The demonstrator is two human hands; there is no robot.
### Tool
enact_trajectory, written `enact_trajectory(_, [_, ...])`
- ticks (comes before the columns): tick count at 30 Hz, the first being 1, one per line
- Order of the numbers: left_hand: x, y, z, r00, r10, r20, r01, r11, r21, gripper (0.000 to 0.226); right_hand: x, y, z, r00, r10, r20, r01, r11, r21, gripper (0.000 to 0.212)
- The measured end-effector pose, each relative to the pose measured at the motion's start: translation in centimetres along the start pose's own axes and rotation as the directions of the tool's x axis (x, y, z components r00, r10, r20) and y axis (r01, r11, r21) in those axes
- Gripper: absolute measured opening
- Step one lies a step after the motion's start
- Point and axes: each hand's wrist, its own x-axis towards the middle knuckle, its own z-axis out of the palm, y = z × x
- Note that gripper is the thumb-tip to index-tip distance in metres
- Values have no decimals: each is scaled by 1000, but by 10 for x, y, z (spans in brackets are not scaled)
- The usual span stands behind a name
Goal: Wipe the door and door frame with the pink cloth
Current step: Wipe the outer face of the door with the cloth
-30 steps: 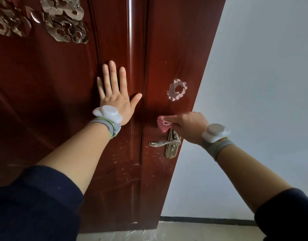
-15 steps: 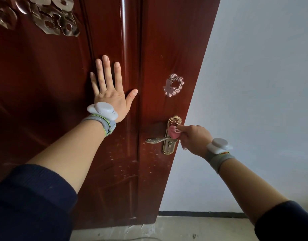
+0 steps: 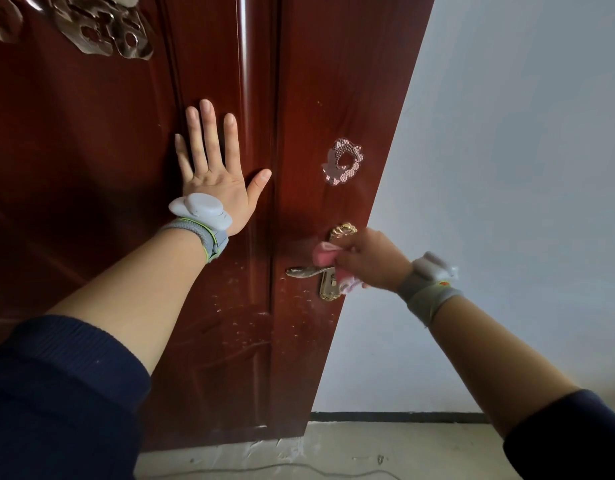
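Note:
A dark red wooden door (image 3: 327, 81) fills the left and middle of the view. My left hand (image 3: 216, 168) presses flat on its raised moulding, fingers straight and spread. My right hand (image 3: 372, 261) grips the pink cloth (image 3: 325, 256) bunched in its fingers and holds it against the brass lock plate (image 3: 328, 285), just above the lever handle (image 3: 306, 271). The door's free edge runs diagonally beside my right hand. White specks dot the door below the handle.
A beaded pink sticker (image 3: 342, 161) sits above the lock plate. Shiny silver decorations (image 3: 101, 26) hang at the door's top left. A pale wall (image 3: 507, 168) with a dark skirting strip (image 3: 396, 416) lies to the right. A thin cable (image 3: 299, 467) lies on the grey floor.
My right hand with the cloth dropped from the door face above the handle to the lock plate, and now sits slightly lower over it. My left hand stayed pressed on the door.

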Motion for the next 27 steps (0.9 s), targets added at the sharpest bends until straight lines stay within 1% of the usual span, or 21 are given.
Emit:
enact_trajectory(1, [0, 0, 0, 1000, 0, -1, 0, 1000, 0, 83, 4, 1, -5, 999, 4, -41, -4, 1000, 8, 17])
enact_trajectory(3, [0, 0, 1, 1000, 0, 3, 0, 1000, -3, 84, 9, 8, -3, 991, 112, -77, -120, 988, -100, 19])
enact_trajectory(5, [0, 1, 1, 1000, -4, 0, 4, 1000, -5, 84, 8, 9, 11, 981, 195, -19, -195, 960, -203, 16])
enact_trajectory(7, [1, 1, 1, 1000, -4, -1, 4, 1000, -2, 83, 6, -1, 26, 989, 146, 16, -138, 959, -246, 13])
enact_trajectory(8, [1, 0, 1, 1000, -4, -1, 4, 1000, 1, 83, 5, -9, 28, 995, 85, 46, -74, 975, -208, 12])
enact_trajectory(9, [0, 0, 1, 1000, -7, 1, 7, 1000, 4, 83, 4, -18, 28, 997, 16, 71, -8, 994, -107, 14])
enact_trajectory(10, [0, 0, 1, 1000, -8, 7, 8, 1000, 6, 83, 4, -23, 26, 997, -21, 78, 22, 1000, -4, 21])
enact_trajectory(11, [-1, 0, 0, 1000, -7, 13, 7, 1000, 8, 83, 5, -26, 22, 999, -22, 45, 20, 999, 46, 24])
enact_trajectory(12, [-1, 1, 1, 1000, -7, 17, 7, 1000, 8, 83, 7, -25, 17, 1000, 25, -9, -25, 999, 22, 22])
enact_trajectory(14, [-1, 0, 1, 1000, -10, 15, 9, 1000, 18, 83, 6, -22, 14, 986, 140, -89, -155, 970, -185, 10])
enact_trajectory(15, [-1, 0, 1, 1000, -11, 14, 10, 1000, 21, 83, 3, -24, 17, 980, 184, -80, -200, 934, -296, 6])
enact_trajectory(16, [-1, 0, 1, 1000, -10, 13, 10, 1000, 20, 83, -3, -31, 23, 978, 197, -63, -206, 903, -378, 8])
enact_trajectory(18, [-1, -1, 1, 1000, -8, 10, 8, 1000, 15, 83, -7, -43, 43, 990, 135, -28, -135, 903, -409, 9])
enact_trajectory(19, [-1, -1, 0, 1000, -9, 9, 8, 1000, 12, 83, -9, -49, 50, 997, 67, -25, -72, 922, -380, 13])
enact_trajectory(20, [-1, -1, 0, 1000, -7, 11, 7, 1000, 11, 83, -8, -52, 54, 1000, 2, -11, -6, 951, -310, 14])
enact_trajectory(22, [-1, 0, -1, 1000, -4, 19, 4, 1000, 9, 83, -4, -53, 46, 996, -75, 48, 76, 997, -25, 17])
enact_trajectory(23, [-1, 0, -1, 1000, -5, 24, 5, 1000, 9, 83, 0, -50, 39, 997, -65, 46, 60, 992, 107, 22])
enact_trajectory(24, [-1, -1, -1, 1000, -6, 27, 6, 1000, 8, 83, 3, -45, 33, 1000, -21, 6, 19, 987, 162, 26])
enact_trajectory(25, [-1, 0, -1, 1000, -7, 28, 7, 1000, 6, 83, 5, -40, 29, 998, 45, -46, -41, 994, 101, 27])
enact_trajectory(26, [-2, 0, -1, 1000, -8, 28, 8, 1000, 6, 83, 4, -36, 29, 989, 102, -105, -109, 992, -65, 26])
enact_trajectory(27, [-2, 0, -1, 1000, -7, 24, 6, 1000, 7, 83, 1, -35, 31, 982, 138, -126, -166, 954, -248, 24])
